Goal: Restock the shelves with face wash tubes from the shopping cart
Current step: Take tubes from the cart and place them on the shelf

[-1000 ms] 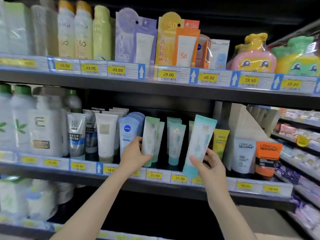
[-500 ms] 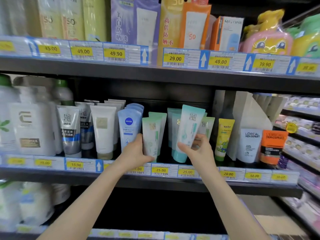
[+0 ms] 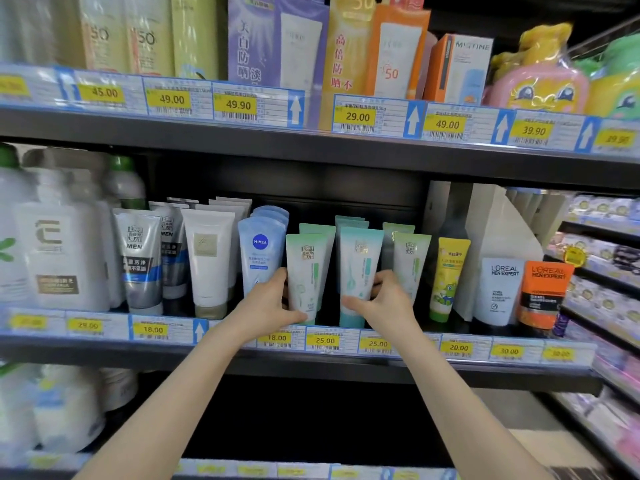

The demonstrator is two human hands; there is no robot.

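On the middle shelf (image 3: pixel 311 362) stand rows of face wash tubes. My right hand (image 3: pixel 384 303) grips a teal-and-white tube (image 3: pixel 358 265), upright at the front of the middle row, cap down on the shelf. My left hand (image 3: pixel 270 304) holds the neighbouring green-and-white tube (image 3: pixel 304 268) by its lower part, thumb across its front. More green tubes (image 3: pixel 410 261) stand behind and to the right. The shopping cart is out of view.
Left of my hands stand a blue Nivea tube (image 3: pixel 259 251), a white tube (image 3: pixel 207 258) and grey MEN tubes (image 3: pixel 138 258). To the right are a yellow tube (image 3: pixel 448 278) and L'Oreal tubes (image 3: pixel 498 289). The upper shelf (image 3: pixel 311 140) carries sunscreen boxes. Price tags line the shelf edges.
My right hand has brought the teal tube from a tilt in front of the shelf down to upright in the middle row. My left hand has stayed on the green tube. The camera moved closer.
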